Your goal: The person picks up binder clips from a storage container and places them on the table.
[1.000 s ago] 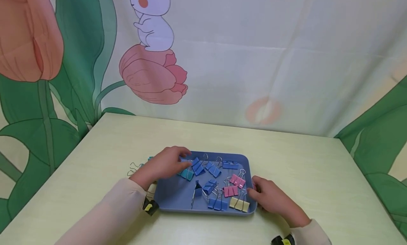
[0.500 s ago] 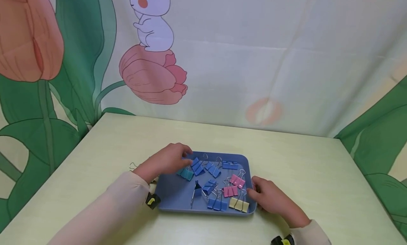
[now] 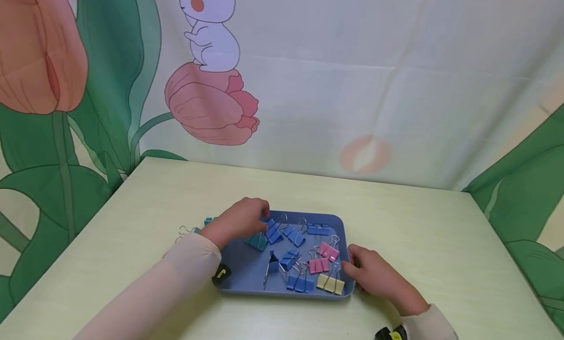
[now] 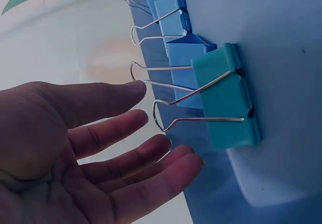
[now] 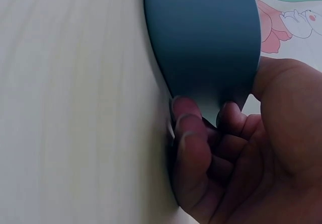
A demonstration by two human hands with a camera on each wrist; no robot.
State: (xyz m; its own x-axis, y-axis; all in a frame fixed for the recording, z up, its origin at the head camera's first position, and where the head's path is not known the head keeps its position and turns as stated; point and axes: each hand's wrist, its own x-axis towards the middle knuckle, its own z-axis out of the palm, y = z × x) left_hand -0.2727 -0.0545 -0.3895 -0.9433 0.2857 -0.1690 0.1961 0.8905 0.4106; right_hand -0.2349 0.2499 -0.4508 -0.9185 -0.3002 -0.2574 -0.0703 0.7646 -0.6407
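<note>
A blue tray lies on the table with several binder clips in it. My left hand hovers over its far left part, fingers loosely bent and holding nothing. In the left wrist view, the thumb is close to the wire handles of a blue binder clip and a teal binder clip; whether it touches them I cannot tell. At the tray's right side my right hand grips the wall, with curled fingers at the underside and the thumb at the rim.
Pink binder clips and a yellow binder clip lie at the tray's right. Left of the tray, partly behind the left forearm, more clips rest on the table. A printed curtain hangs behind.
My left hand has shifted slightly right and away along the tray, its forearm swinging right over the tray's left edge. The right hand and the clips in the tray stay put.
</note>
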